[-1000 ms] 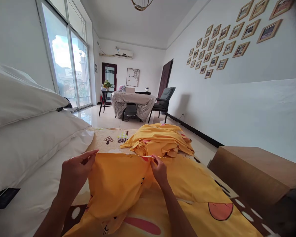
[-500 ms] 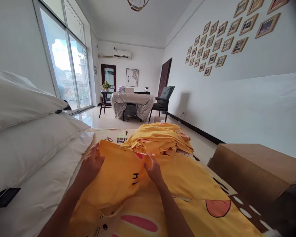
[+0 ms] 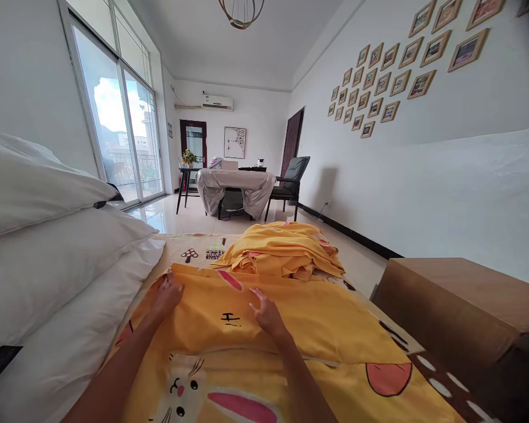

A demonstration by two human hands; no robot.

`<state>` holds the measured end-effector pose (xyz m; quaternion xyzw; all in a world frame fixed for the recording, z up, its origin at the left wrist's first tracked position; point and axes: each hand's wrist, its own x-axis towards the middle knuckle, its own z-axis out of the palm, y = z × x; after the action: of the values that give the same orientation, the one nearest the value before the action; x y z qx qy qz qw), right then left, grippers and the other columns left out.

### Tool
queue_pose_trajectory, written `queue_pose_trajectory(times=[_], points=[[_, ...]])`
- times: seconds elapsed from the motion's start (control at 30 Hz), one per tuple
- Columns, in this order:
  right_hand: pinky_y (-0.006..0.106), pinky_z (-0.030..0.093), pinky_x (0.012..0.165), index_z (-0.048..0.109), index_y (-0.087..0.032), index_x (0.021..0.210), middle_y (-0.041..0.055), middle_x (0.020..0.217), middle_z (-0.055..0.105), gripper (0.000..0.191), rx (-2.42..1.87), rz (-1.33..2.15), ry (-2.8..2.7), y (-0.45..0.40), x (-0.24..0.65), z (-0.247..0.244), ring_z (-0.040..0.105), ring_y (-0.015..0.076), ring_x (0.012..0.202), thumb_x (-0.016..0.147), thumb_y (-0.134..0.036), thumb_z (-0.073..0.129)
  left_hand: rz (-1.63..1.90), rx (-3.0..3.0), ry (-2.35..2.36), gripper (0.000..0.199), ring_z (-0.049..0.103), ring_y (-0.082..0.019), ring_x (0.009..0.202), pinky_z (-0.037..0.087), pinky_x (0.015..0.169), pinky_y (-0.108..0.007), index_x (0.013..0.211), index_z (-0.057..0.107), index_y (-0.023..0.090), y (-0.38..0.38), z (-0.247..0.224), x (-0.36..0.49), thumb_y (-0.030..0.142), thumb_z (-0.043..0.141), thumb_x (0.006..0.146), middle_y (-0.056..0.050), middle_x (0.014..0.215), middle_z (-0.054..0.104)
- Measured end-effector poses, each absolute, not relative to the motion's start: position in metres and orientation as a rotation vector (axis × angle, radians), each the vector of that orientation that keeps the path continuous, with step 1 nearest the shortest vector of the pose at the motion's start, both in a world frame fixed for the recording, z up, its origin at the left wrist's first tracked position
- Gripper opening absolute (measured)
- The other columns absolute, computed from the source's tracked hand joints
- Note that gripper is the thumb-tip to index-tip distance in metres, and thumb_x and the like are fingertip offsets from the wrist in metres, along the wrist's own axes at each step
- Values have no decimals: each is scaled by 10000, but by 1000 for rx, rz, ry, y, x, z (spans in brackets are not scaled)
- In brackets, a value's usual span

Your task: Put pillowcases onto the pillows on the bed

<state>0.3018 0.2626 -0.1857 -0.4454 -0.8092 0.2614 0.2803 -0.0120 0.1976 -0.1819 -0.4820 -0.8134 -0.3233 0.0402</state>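
Note:
A yellow cloth (image 3: 335,317) with a white rabbit, pink ears and the letters "Hi" lies spread before me, its far part folded over. My left hand (image 3: 169,294) pinches the cloth at its far left corner. Over the fold, right of the lettering, is my right hand (image 3: 267,311), fingers apart and holding nothing. Just beyond it sits a crumpled heap of yellow cloth (image 3: 286,244) on a patterned beige sheet (image 3: 194,244).
White pillows (image 3: 62,252) are stacked at the left. A brown cardboard box (image 3: 458,305) stands at the right. Farther back are a plastic-covered table (image 3: 235,179) and a black chair (image 3: 294,176).
The cloth's far edge has been lowered and lies flatter, showing more of the rabbit. My right hand has let go of the edge and opened; my left hand has moved slightly down.

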Motion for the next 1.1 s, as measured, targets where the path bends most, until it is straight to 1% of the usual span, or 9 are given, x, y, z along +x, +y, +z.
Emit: queue_pose_trajectory(times=[0.13,0.27,0.4,0.47,0.57,0.63,0.83,1.0,1.1], points=[[303,239,1143,442,-74,1400,127,1451,406,579,-1262,700,-2323,261,300,-192,333,201,1373,868,-301,478,-815,-1486,-2550,680,329,-351,1365,318,1087,-453,1403,244,-95,199,-201,-18,264,400,847,-312,1448,325],[394,172,1156,404,-117,1429,133,1500,316,594,-1356,667,-2457,258,299,-203,233,232,1415,898,-379,448,-690,-1505,-2565,672,306,-360,1373,296,1086,-495,1438,204,-61,189,-221,-21,323,333,902,-275,1484,288],[434,96,1157,382,-186,1444,105,1534,244,579,-1420,597,-2534,256,297,-211,167,216,1434,921,-431,404,-602,-1522,-2604,682,300,-311,1387,305,1094,-455,1465,127,-52,182,-234,-25,368,246,941,-248,1506,260],[442,92,1153,371,-207,1451,96,1539,234,573,-1447,549,-2546,255,295,-213,162,211,1435,936,-459,360,-543,-1593,-2599,641,323,-281,1381,293,1108,-434,1461,213,-16,180,-235,-27,366,231,947,-213,1491,323],[444,98,1148,365,-227,1454,83,1537,248,567,-1468,473,-2555,254,293,-215,179,202,1430,951,-481,298,-453,-1742,-2555,548,364,-250,1363,285,1119,-409,1353,471,62,173,-233,-29,347,250,939,-157,1437,437],[438,101,1146,363,-233,1454,74,1531,268,567,-1469,430,-2560,252,292,-216,198,194,1423,955,-486,270,-417,-1821,-2515,523,392,-234,1348,300,1115,-399,1294,544,102,164,-231,-30,349,252,937,-133,1410,480],[445,88,1143,329,-198,1470,85,1536,253,596,-1447,412,-2615,252,294,-210,183,204,1426,954,-483,241,-357,-1964,-2417,528,388,-210,1351,295,1131,-395,1337,516,126,110,-221,-22,364,277,932,-99,1422,466],[348,136,1152,320,-245,1474,15,1539,245,620,-1283,577,-2810,253,339,-190,195,163,1425,914,-510,333,-286,-2021,-2349,555,367,-225,1363,277,1138,-473,1384,467,178,35,-222,-17,418,240,939,-59,1454,413],[393,131,1157,311,-222,1480,31,1548,209,643,-1317,551,-2810,235,399,-191,161,186,1436,927,-545,248,-266,-2064,-2254,533,402,-219,1341,373,1097,-417,1372,484,228,-18,-240,-26,438,298,919,-22,1439,427]])
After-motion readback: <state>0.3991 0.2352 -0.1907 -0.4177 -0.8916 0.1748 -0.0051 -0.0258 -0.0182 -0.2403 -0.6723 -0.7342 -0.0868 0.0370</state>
